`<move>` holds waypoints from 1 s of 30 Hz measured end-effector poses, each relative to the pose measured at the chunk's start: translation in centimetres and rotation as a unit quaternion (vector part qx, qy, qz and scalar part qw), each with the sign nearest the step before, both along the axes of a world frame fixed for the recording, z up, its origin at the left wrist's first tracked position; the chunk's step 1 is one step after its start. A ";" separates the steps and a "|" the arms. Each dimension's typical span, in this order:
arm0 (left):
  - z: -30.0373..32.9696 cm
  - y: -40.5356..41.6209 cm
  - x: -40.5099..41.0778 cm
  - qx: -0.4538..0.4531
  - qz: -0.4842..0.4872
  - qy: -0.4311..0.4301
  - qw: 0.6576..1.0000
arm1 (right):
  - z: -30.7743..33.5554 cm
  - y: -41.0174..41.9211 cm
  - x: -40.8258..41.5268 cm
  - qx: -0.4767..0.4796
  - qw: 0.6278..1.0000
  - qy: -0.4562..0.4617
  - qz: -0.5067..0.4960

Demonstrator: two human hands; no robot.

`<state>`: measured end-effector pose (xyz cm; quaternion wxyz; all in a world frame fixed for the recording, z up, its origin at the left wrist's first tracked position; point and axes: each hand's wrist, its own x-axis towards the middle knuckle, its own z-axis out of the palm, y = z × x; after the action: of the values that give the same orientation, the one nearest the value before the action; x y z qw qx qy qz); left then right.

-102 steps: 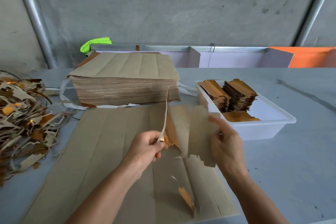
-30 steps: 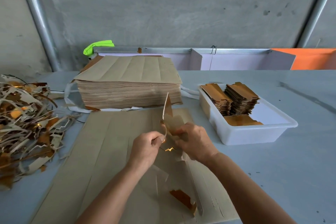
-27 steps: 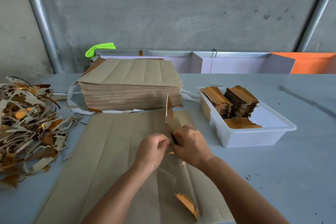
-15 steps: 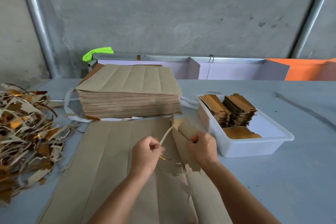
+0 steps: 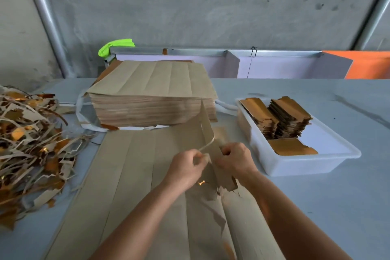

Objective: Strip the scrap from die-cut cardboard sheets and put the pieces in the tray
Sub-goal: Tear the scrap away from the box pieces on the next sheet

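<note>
Cardboard strip pinched in the left hand, piece gripped by the right hand beside the tray; a jerky pull could tear it.

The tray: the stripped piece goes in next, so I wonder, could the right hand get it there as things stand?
Probably yes. The tray sits just right of the right hand, open-topped, with bare floor beside the stacked pieces. Nothing lies between, but the fingers grip cardboard not yet fully stripped.

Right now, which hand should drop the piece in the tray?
Probably the right hand: it grips the piece and is nearer the tray. The left hand pinches the scrap strip.
</note>
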<state>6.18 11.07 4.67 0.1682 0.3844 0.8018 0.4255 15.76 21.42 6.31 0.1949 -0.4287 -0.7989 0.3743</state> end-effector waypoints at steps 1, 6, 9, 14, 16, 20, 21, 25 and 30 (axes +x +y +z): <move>0.3 0.3 0.1 0.010 0.015 0.020 1.000 | -0.1 -0.1 0.1 -0.015 1.000 0.016 -0.002; 1.6 1.8 -0.1 0.109 0.108 0.019 0.988 | 0.6 -0.4 0.3 -0.125 0.986 0.112 0.000; 2.4 2.2 -0.4 0.149 0.119 -0.017 0.981 | 1.4 -0.4 0.7 -0.179 0.970 0.166 0.014; 2.8 1.9 -1.3 0.140 0.027 0.052 0.988 | 1.5 -0.2 1.4 -0.272 0.938 0.210 0.035; 2.5 1.5 -1.9 0.156 0.050 0.062 0.985 | 0.9 0.3 1.8 -0.315 0.921 0.230 0.001; 2.2 0.6 -2.5 0.226 0.145 -0.105 0.958 | -0.5 1.7 3.0 -0.370 0.900 0.210 -0.094; 2.3 0.5 -2.5 0.258 0.163 -0.172 0.937 | -0.7 1.9 3.2 -0.373 0.899 0.206 -0.101; 2.8 0.5 -2.9 0.343 0.166 -0.324 0.866 | -0.8 1.7 3.1 -0.363 0.901 0.216 -0.095; 3.0 1.4 -3.3 0.328 0.210 -0.322 0.863 | 0.1 1.1 1.3 -0.244 0.956 0.152 -0.063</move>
<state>2.90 12.50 7.68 0.1880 0.0813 0.5785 0.7896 17.08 22.53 6.45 0.2270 -0.4503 -0.6156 0.6055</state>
